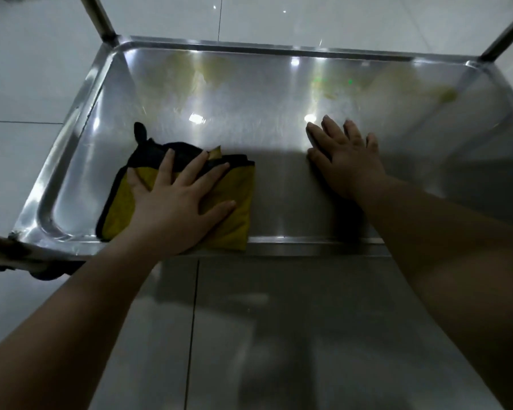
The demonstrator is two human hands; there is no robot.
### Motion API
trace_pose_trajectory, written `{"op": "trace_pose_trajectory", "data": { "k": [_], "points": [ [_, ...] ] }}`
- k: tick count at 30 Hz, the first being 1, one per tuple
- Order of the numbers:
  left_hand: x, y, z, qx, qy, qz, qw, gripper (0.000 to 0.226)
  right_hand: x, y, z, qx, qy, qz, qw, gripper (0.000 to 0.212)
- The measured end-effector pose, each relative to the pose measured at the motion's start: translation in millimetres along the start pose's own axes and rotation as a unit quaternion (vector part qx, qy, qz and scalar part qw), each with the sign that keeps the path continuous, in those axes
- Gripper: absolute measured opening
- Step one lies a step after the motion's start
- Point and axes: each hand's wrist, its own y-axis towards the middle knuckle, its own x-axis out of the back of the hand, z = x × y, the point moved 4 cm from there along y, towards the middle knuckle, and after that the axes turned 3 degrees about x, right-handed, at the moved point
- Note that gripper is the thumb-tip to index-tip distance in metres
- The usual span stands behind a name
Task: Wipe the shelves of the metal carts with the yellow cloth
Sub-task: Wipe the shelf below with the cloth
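A shiny metal cart shelf (279, 93) with a raised rim fills the upper half of the head view. A folded yellow cloth (237, 208) with a black edge lies flat in the shelf's near left part. My left hand (175, 199) presses down on the cloth with fingers spread, covering its middle. My right hand (344, 158) rests flat on the bare shelf to the right of the cloth, fingers apart, holding nothing.
Upright cart posts rise at the far left corner (101, 19) and the far right corner (504, 34). A dark caster (42, 272) shows under the near left corner. Pale floor tiles (279, 335) surround the cart.
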Motion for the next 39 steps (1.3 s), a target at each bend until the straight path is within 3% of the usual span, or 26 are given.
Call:
{"op": "trace_pose_trajectory", "data": {
  "k": [2, 6, 10, 13, 18, 29, 33, 39],
  "points": [
    [-2, -10, 6, 0.005, -0.006, -0.007, 1.0, 0.074, 5, -3, 2, -0.007, 0.012, -0.01, 1.0, 0.057],
    [-1, -5, 4, 0.012, -0.005, -0.009, 1.0, 0.073, 30, 5, 55, 0.009, 0.134, -0.128, 0.983, 0.05],
    [-3, -13, 1, 0.031, -0.023, -0.025, 0.999, 0.071, 18, 34, 115, 0.026, 0.127, -0.039, 0.991, 0.054],
    [-3, -23, 3, 0.06, -0.041, -0.026, 0.997, 0.071, 3, 37, 117, 0.025, 0.051, -0.05, 0.997, 0.056],
    [0, -28, 2, 0.083, -0.043, -0.008, 0.996, 0.071, -3, 34, 118, 0.022, 0.044, -0.058, 0.997, 0.057],
    [38, 152, 18, 0.072, -0.045, 0.028, 0.996, 0.072, -1, 35, 118, 0.018, 0.041, -0.034, 0.998, 0.056],
    [27, 123, 17, 0.047, -0.044, -0.005, 0.998, 0.071, 0, 34, 118, 0.013, 0.045, -0.044, 0.998, 0.055],
    [1, -11, 32, 0.063, -0.036, -0.014, 0.997, 0.071, 0, 34, 119, 0.007, 0.038, -0.053, 0.998, 0.055]
  ]
}}
